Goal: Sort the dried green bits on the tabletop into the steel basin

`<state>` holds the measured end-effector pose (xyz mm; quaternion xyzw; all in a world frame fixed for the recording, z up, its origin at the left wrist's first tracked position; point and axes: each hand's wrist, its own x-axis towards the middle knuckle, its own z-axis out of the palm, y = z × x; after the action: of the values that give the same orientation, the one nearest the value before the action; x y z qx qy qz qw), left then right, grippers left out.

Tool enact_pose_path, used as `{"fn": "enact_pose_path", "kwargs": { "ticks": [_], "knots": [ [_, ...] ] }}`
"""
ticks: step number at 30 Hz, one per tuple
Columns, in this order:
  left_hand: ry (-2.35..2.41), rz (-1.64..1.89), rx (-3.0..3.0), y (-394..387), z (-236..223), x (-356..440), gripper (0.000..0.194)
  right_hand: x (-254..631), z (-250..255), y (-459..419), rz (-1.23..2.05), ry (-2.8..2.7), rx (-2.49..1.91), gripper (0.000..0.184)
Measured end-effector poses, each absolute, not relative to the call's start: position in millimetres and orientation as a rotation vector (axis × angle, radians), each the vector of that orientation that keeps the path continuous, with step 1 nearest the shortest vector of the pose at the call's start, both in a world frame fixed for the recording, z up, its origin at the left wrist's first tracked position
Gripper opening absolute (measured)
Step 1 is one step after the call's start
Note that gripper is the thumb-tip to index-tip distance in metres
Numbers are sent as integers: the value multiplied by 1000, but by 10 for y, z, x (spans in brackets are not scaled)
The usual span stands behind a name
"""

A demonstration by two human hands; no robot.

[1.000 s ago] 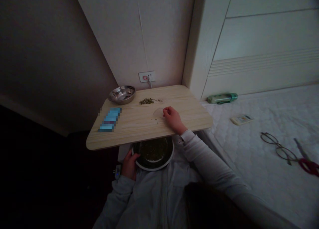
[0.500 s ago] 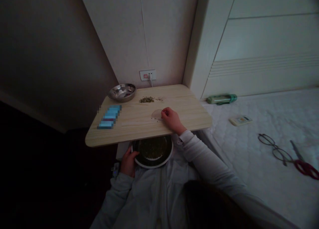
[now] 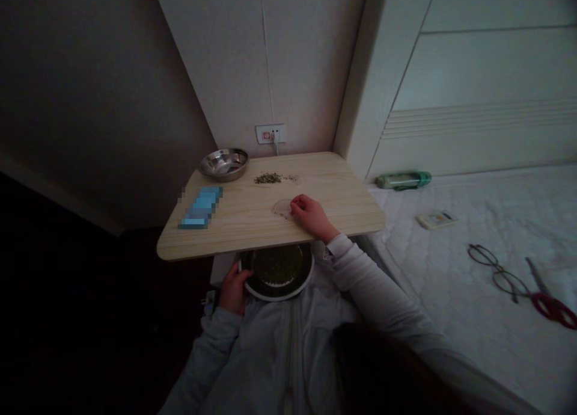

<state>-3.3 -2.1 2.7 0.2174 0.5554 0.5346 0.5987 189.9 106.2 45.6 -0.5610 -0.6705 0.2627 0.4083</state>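
Observation:
My left hand (image 3: 234, 290) grips the near-left side of a dark round bowl with a pale rim (image 3: 276, 296), thumb over the edge. It sits on my lap under the table's front edge, and what looks like greenish bits or liquid fills it. Above it, my right hand (image 3: 312, 215) rests on the wooden table (image 3: 234, 222) with its fingertips pinched together; whatever is between them is too small to make out. Beside those fingertips lies a thin clear round piece (image 3: 280, 208) with a few dark specks on it. Farther back is a small heap of greenish-brown bits (image 3: 267, 178).
A steel bowl (image 3: 224, 165) stands at the table's back left, with a blurred-out phone (image 3: 201, 207) in front of it. On the white bed to the right lie a green bottle (image 3: 402, 180), a pale remote-like device (image 3: 436, 220), glasses (image 3: 498, 269) and red-handled scissors (image 3: 552, 307).
The view has shifted slightly. My right hand stays pinched at nearly the same spot, and some specks near the clear piece look fewer. My left hand keeps its grip on the bowl.

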Motion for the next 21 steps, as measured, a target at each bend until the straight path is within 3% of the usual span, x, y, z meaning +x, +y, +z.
{"fn": "enact_pose_path", "kwargs": {
  "ticks": [21],
  "knots": [
    [1293, 1247, 541, -12, 12, -35, 31, 1902, 426, 1070, 659, -1712, -1364, 16]
  ]
}}
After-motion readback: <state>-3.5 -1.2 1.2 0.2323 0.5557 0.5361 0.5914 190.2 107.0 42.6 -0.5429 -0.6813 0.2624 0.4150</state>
